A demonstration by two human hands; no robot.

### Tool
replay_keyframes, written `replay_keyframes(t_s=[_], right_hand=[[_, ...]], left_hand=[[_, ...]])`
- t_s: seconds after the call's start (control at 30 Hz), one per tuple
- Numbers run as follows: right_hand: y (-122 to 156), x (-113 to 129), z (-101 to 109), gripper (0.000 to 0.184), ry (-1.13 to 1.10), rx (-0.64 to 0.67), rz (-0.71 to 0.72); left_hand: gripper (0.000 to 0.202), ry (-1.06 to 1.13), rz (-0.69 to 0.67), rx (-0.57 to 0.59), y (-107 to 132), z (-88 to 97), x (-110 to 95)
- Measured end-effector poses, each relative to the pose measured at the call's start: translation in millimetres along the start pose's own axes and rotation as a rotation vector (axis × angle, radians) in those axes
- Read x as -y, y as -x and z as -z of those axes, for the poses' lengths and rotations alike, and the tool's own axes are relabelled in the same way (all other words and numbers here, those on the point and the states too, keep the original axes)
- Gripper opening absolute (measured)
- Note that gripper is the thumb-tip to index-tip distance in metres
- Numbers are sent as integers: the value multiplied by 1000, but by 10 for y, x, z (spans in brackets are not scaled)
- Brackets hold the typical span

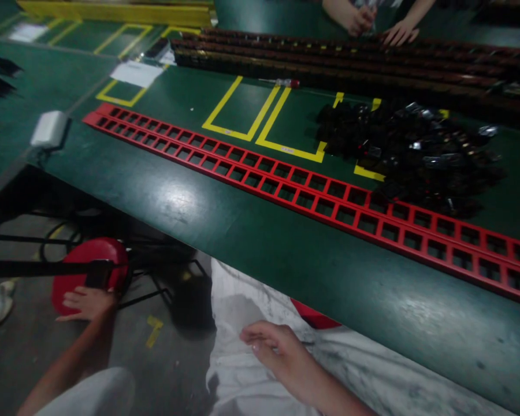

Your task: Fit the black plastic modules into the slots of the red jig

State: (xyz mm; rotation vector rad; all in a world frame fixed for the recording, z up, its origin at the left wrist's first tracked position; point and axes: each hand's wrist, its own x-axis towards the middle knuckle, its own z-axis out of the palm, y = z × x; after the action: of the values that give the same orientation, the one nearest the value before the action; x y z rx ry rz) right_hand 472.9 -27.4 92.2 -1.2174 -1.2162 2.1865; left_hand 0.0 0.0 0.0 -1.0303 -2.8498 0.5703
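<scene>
My left hand reaches down to the left of the table, laid on the red round stool seat with its fingers spread. Beside its fingers, a small black piece sits over the seat at the end of a dark bar. My right hand hovers over my white-clothed lap, fingers loosely bent and the thumb apart, with nothing visible in it. On the green table in front of me lies a pair of long red slotted strips, side by side with rows of square openings. Neither hand touches them.
A heap of small black parts lies behind the strips. Farther back are long dark racks, a screwdriver, and a co-worker's hands. A white box stands at the table's left edge. Yellow tape marks the tabletop.
</scene>
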Motion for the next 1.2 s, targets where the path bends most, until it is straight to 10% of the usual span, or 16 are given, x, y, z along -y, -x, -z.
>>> replay_keyframes(t_s=[0.1, 0.3, 0.5, 0.6, 0.7, 0.87, 1.03, 1.2], right_hand=[[7, -41, 48, 37, -6, 12, 27], [56, -106, 148, 38, -11, -9, 54], [357, 138, 416, 38, 234, -16, 147], [551, 289, 660, 31, 334, -26, 301], [691, 371, 1016, 24, 520, -237, 467], [789, 423, 1772, 14, 950, -945, 682], [822, 367, 2417, 22, 1232, -1331, 362], [722, 198, 2558, 29, 1214, -1375, 263]], left_hand=[[64, 183, 44, -40, 319, -232, -165], [35, 528, -476, -61, 1146, -294, -911], [24, 738, -883, -155, 1964, 400, -1370], [13, 885, -1210, -512, 2311, 973, -1650], [17, 1015, -1469, -712, 2542, 1550, -2115], [35, 866, -1560, -538, 2592, 2168, -2965], [57, 674, -1420, -407, 2491, 2174, -3577], [53, 595, -1455, -417, 2447, 1984, -3703]])
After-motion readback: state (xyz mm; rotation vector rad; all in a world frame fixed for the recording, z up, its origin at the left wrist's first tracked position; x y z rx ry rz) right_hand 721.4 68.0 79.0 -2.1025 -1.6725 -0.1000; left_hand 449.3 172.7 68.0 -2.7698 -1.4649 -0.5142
